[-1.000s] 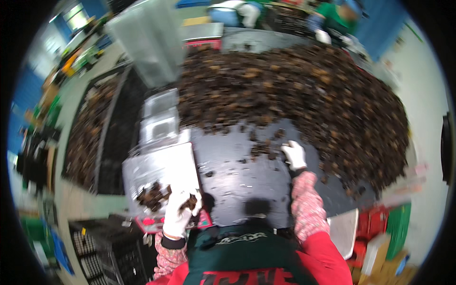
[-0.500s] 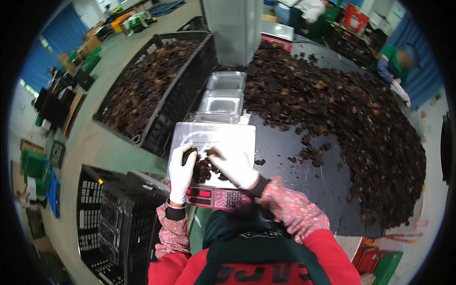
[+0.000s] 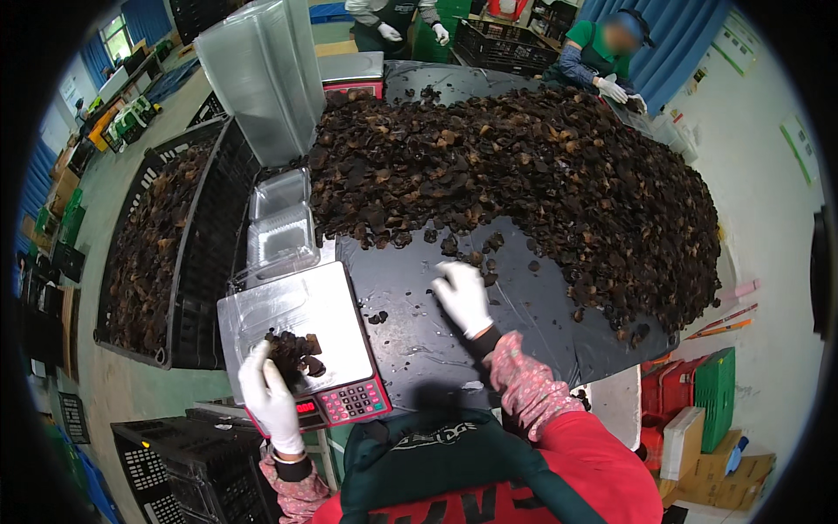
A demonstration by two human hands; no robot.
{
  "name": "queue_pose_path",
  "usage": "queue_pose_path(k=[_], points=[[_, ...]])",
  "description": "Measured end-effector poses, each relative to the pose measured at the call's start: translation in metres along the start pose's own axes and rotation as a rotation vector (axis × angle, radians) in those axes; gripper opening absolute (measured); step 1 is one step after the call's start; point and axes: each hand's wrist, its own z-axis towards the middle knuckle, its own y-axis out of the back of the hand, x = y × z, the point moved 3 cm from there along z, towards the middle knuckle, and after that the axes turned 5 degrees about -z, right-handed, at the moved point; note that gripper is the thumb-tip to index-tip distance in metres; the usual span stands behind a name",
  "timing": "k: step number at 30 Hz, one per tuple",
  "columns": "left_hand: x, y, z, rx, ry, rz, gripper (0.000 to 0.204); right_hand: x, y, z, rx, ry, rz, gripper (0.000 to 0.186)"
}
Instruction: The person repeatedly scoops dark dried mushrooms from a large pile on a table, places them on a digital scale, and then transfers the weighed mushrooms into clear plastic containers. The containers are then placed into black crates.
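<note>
See table (image 3: 415,345), largely under dark heap (image 3: 524,166) of mushroom-like pieces; judge most still left there. See scale (image 3: 327,301) at left. See right hand (image 3: 465,301) above table, near loose pieces (image 3: 495,241), with fingers slightly parted, pinching nothing visible. See left hand (image 3: 271,406) at clump (image 3: 301,354), with fingers curved; cannot tell whether pinching. Find clump on scale; judge only small share done.

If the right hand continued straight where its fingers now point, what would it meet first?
The right hand would probably meet the loose dark pieces at the near edge of the pile; the hand's height above the table is unclear.
</note>
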Motion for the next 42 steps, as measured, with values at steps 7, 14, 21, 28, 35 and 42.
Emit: queue_pose_path(k=[7,14,21,28,35,42], points=[[-0.085,-0.127,-0.041,0.560,-0.037,-0.545,0.016,-0.086,-0.005,0.012,0.079,-0.074,-0.404,0.065],[-0.079,-0.168,-0.083,0.934,0.221,-0.579,0.019,-0.084,0.043,-0.081,0.039,0.017,-0.225,0.046],[-0.036,-0.189,-0.127,1.046,0.503,-0.563,0.024,-0.067,0.065,-0.076,-0.243,-0.032,-0.102,0.015],[-0.048,-0.186,-0.113,1.027,0.480,-0.623,0.025,-0.042,-0.007,-0.026,0.075,-0.056,-0.472,0.015],[-0.050,-0.177,-0.107,0.959,1.197,-1.359,0.057,-0.002,0.033,-0.048,-0.084,0.149,-0.206,0.012],[-0.018,-0.195,-0.140,0.899,1.310,-1.479,0.036,0.007,0.010,-0.075,0.009,-0.016,0.084,0.015]])
